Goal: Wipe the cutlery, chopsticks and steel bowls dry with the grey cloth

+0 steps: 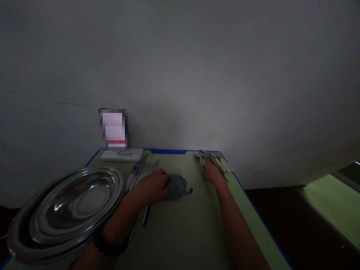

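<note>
My left hand is at the left end of a grey-blue cloth pad with a small loop, thumb over its edge and fingers curled around it. Under and beside that wrist lie several table knives, and one dark handle sticks out below it. At the far right of the table, my right hand is closed at the handle of a spoon; its fingertips are partly hidden. Alongside lies a group of spoons and forks, some with pale handles.
Stacked round steel trays take up the table's left side. At the back left, a blurred upright screen stands behind a white oblong case. The blue-edged table meets a grey wall. Another green surface is to the right.
</note>
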Demonstrator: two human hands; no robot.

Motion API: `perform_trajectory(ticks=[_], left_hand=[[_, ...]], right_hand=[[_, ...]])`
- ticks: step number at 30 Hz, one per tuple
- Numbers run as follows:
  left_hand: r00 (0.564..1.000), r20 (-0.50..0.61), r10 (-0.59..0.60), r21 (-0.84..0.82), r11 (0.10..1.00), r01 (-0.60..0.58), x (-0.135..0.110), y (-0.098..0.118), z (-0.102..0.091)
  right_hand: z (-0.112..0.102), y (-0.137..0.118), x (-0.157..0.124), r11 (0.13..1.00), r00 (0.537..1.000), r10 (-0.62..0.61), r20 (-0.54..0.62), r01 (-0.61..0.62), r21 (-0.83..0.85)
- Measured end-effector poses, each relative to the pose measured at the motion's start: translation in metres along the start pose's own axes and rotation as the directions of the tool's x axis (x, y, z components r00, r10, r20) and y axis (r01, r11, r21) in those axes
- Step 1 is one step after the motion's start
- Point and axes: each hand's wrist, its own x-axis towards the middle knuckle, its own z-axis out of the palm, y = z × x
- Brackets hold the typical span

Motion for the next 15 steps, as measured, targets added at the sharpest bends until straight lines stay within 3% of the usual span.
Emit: perform_trajectory(ticks=[15], left_hand=[[0.999, 0.024, -0.031, -0.009, 0.999, 0.031, -0.0008, -0.0003, 0.0017]], right_hand=[[0.002, -0.0026, -0.0014, 0.999, 0.999, 0.046, -0.013, -0.046, 0.012]])
